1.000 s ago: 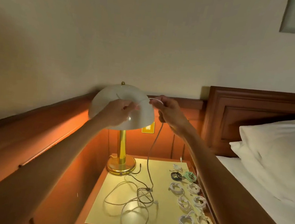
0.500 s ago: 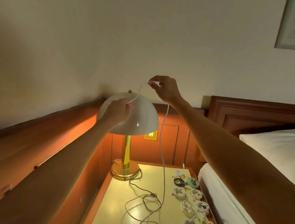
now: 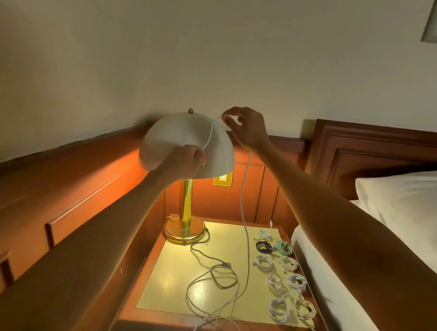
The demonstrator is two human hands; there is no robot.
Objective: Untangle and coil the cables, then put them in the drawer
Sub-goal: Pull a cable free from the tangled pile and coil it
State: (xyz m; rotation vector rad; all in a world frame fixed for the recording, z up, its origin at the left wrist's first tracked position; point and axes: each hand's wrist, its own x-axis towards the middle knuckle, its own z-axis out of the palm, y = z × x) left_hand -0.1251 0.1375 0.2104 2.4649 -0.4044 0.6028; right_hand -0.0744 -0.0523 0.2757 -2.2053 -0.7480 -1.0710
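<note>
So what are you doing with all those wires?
A person is sorting cables at a bedside table. Both hands are raised in front of the lamp. The left hand pinches a white cable near one end and the right hand pinches it higher up. The rest hangs down to a loose tangle on the yellow mat. Several finished coils lie in two rows on the mat's right side, not yet in the drawer.

One wide-angle camera, worn on the person's head, looks forward and down into a room corner: the surface (image 3: 164, 292) lies near and below, the lamp (image 3: 177, 135) stands at centre, the bed (image 3: 345, 308) is cropped at right, the wall (image 3: 222, 47) fills the upper half.
</note>
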